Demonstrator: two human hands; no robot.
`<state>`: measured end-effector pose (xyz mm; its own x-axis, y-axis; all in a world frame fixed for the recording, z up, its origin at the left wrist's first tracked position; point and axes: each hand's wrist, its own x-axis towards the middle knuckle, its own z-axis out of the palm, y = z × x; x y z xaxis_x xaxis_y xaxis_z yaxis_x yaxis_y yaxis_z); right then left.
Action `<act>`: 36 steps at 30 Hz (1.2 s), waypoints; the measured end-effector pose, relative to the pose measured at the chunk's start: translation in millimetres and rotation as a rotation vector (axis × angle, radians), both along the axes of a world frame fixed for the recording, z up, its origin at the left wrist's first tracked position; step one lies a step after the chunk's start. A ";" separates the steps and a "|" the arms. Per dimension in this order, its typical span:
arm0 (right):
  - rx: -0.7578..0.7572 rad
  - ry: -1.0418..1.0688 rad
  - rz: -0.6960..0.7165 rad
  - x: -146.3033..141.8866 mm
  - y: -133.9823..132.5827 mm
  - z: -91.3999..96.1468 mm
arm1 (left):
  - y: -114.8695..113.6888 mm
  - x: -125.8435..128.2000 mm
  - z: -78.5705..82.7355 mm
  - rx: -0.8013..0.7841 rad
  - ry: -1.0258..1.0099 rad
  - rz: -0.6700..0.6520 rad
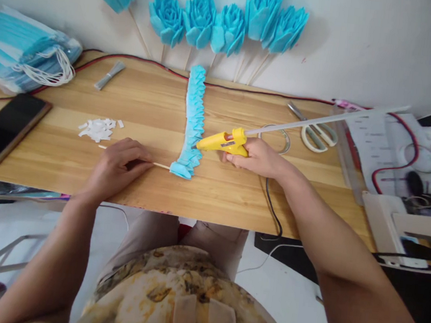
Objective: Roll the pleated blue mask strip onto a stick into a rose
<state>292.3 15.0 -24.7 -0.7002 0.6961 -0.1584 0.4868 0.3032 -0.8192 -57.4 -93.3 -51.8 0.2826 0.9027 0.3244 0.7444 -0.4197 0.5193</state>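
My left hand (125,162) is closed around a thin wooden stick (161,165) near the table's front edge. The stick's far end meets the rolled near end of a long, pleated light-blue strip (195,108), which stretches away across the tabletop. In my right hand (256,158) is a yellow hot glue gun (221,142), its nozzle at the strip's lower part. I cannot tell whether the nozzle touches the strip. A long translucent glue stick (308,122) juts out from the back of the gun.
Several blue flowers (199,20) on sticks lean against the wall. Left are a phone (9,127), packed blue masks (23,46), white scraps (98,129) and a bundle of ties (109,75). Scissors (314,133), a tape roll (279,137) and a pale plastic frame (382,220) lie right.
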 end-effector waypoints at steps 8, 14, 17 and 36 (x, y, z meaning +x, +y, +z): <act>-0.126 0.199 -0.055 4.3 5.1 -8.6 | -0.4 -1.6 -2.2 0.020 0.005 0.005; -0.174 0.301 -0.131 5.5 7.3 -12.1 | -0.4 -1.2 -1.2 0.019 -0.011 -0.008; -0.187 0.295 -0.116 4.4 7.6 -14.4 | -0.6 -0.6 -0.7 0.009 -0.013 0.005; -0.146 0.217 -0.090 2.1 6.3 -13.9 | -0.4 -1.6 -1.8 -0.003 0.003 0.015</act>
